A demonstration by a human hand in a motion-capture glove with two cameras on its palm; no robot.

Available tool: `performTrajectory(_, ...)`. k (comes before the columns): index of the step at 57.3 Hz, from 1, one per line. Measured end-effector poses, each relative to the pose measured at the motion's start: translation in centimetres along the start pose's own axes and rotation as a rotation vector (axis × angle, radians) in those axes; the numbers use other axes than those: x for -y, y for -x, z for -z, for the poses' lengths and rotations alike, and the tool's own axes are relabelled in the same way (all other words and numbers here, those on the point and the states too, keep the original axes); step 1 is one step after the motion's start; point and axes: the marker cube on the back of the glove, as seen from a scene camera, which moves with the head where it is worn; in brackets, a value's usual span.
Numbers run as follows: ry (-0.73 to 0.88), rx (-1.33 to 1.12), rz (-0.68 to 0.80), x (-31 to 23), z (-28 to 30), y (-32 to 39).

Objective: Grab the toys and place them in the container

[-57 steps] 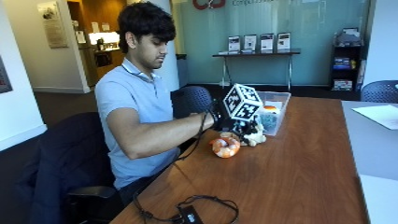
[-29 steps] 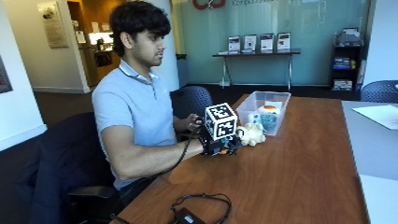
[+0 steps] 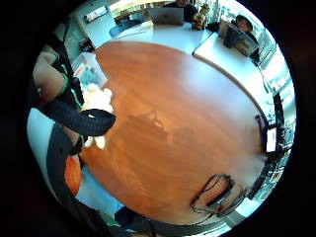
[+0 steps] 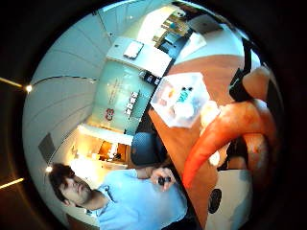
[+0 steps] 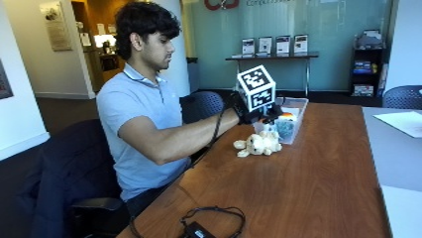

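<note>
The person sits at the left side of a long wooden surface [image 5: 316,188], right arm stretched out so the gloved hand [image 5: 254,113] is up over the near end of the clear container [image 5: 290,124]. The hand is grasping an orange toy [image 5: 286,116]; only a bit of orange peeks out past the fingers, right at the container's rim. The thumb side palm view shows it better: a long orange piece of the toy [image 4: 216,139] runs across right in front of the palm, with fingers curled by it. I can't tell whether the toy is already inside the container or just above the edge.

The container sits on the far left part of the surface, by the edge nearest the person. There's already stuff in it: something teal and something pale show through the wall, and the thumb side view looks down into the container [image 4: 180,100] and shows a few small items.

A cream plush [image 5: 258,144] lies on the surface just beside the container, on the near side, apart from the hand. The little finger side view catches the same plush [image 3: 97,101] next to the container [image 3: 89,69].

At the near edge of the surface there's a black cable bundle [image 5: 211,223] with a small black box.
</note>
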Motion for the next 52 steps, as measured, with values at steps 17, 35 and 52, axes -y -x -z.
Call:
performTrajectory(17,0.053,0.025,0.063,13.0,-2.8,11.9)
performTrajectory(35,0.441,-0.062,0.091,15.5,-8.2,16.0)
performTrajectory(52,0.498,-0.129,0.003,7.2,-7.5,7.1)
